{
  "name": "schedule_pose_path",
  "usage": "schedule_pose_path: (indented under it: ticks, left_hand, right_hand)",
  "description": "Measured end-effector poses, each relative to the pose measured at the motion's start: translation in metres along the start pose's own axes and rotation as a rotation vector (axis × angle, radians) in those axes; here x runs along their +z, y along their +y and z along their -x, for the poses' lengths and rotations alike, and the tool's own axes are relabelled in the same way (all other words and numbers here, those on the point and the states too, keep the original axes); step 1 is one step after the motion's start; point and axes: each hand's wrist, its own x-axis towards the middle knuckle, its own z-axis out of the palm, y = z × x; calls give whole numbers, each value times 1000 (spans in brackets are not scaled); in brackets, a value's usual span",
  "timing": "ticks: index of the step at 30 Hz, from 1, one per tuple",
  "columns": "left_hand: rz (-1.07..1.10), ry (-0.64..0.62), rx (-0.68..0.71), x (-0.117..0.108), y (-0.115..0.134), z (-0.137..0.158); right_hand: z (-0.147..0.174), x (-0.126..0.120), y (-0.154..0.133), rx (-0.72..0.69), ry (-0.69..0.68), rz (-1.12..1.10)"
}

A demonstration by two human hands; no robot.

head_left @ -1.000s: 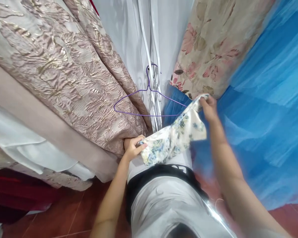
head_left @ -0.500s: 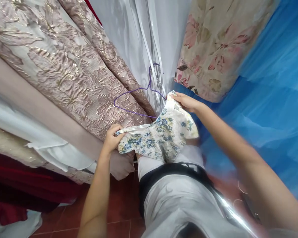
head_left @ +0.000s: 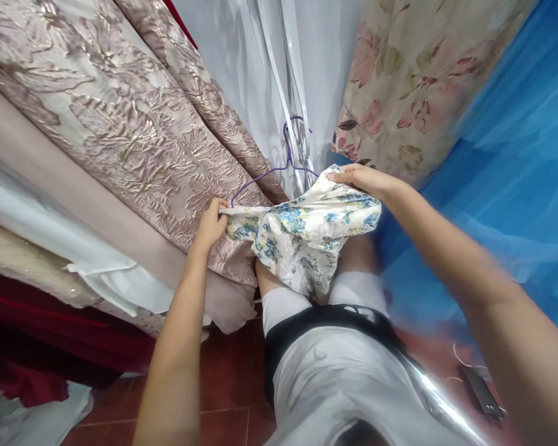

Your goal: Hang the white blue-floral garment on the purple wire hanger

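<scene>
A white garment with blue and yellow flowers [head_left: 302, 229] is stretched between my two hands above my lap. My left hand [head_left: 212, 224] pinches its left end, fingers closed on the edge. At the upper right corner, my right hand [head_left: 360, 178] grips the cloth between thumb and fingers. Behind the garment is a purple hanger [head_left: 288, 148], its hook up near some white straps. The hanger's lower part is hidden by the cloth, so I cannot tell whether the garment hangs on it.
Pink brocade fabric [head_left: 134, 124] hangs on the left, beside several other cloths. White straps [head_left: 279, 80] dangle in the middle. Floral cloth [head_left: 409, 80] and blue tulle [head_left: 516, 173] hang on the right. A black power strip [head_left: 481, 390] lies on the red tiled floor [head_left: 223, 384].
Both hands have moved up slightly with the garment, the left one most. The hanger's left arm, bare before, is now partly behind the cloth. The garment's front has folded over differently.
</scene>
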Motion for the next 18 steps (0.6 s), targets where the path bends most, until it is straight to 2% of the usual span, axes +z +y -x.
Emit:
schedule_pose_path:
  ticks: [3, 7, 10, 14, 18]
  left_hand:
    - [144, 137, 45, 10, 19, -40]
    - [434, 156, 115, 27, 54, -73]
    - [426, 121, 199, 32, 73, -68]
    - [337, 73, 196, 30, 77, -44]
    - [304, 137, 190, 26, 82, -31]
  right_hand:
    - [-2, -6, -2, -6, 28, 28]
    - [-7, -12, -1, -21, 66, 152]
    - [-3, -13, 7, -130, 148, 294]
    - [25, -9, 30, -401, 392, 458]
    - [49, -10, 41, -465, 483, 525]
